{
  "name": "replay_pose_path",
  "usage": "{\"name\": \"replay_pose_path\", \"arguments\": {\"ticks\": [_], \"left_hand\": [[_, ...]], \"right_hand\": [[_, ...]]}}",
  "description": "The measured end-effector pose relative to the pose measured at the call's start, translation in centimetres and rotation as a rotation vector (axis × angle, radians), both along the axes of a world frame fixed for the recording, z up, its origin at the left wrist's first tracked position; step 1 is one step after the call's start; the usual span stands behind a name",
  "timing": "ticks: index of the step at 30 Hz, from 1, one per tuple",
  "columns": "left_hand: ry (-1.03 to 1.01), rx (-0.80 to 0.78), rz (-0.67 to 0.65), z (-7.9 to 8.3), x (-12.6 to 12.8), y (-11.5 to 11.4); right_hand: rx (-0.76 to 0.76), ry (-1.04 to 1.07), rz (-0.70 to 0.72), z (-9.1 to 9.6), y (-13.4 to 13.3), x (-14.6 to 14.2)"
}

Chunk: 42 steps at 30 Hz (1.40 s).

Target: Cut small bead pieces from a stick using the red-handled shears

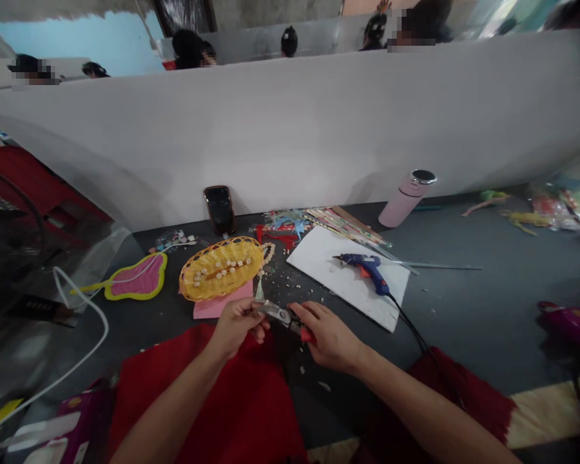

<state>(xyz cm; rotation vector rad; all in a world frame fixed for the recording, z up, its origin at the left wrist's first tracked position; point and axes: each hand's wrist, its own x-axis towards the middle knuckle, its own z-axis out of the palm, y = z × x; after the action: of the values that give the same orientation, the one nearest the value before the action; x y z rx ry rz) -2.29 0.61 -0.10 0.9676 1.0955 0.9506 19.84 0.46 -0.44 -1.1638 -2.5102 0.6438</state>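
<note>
My right hand [329, 335] is closed around the red handle of a pair of hand shears [282, 316], whose metal jaws point left. At the jaw tips my left hand [236, 327] is pinched closed; a small piece may be between its fingers, but I cannot make it out. Just beyond it stands a yellow woven basket [221, 298] with small pale beads in it. A pink sheet [217, 309] lies partly under the basket. Beneath my left forearm spreads a red cloth [251, 393]. Small scraps are scattered around the shears.
A blue glue gun [367, 263] with a black cord rests on a white board [314, 254]. Behind are a phone [220, 209], thin sticks [345, 225] and a pink bottle [402, 203] against a white partition [290, 129]. A fan [9, 238] stands left; people sit beyond the partition.
</note>
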Motion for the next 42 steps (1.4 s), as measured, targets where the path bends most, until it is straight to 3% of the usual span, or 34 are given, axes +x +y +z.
{"name": "replay_pose_path", "arguments": {"ticks": [7, 11, 21, 32, 42], "left_hand": [[0.181, 0.126, 0.122, 1.0, 0.8, 0.2], [0.239, 0.171, 0.097, 1.2, 0.6, 0.2], [0.001, -0.015, -0.059, 1.1, -0.4, 0.2], [0.031, 0.019, 0.032, 1.1, 0.2, 0.2], [-0.165, -0.202, -0.161, 1.1, -0.8, 0.2]], "right_hand": [[0.024, -0.074, -0.074, -0.1, -0.1, -0.4], [0.031, -0.108, -0.055, -0.1, 0.1, -0.3], [0.024, -0.06, 0.023, 0.1, 0.2, 0.0], [0.008, -0.026, -0.015, -0.4, 0.1, -0.1], [-0.005, -0.059, 0.118, -0.1, 0.7, 0.8]]}}
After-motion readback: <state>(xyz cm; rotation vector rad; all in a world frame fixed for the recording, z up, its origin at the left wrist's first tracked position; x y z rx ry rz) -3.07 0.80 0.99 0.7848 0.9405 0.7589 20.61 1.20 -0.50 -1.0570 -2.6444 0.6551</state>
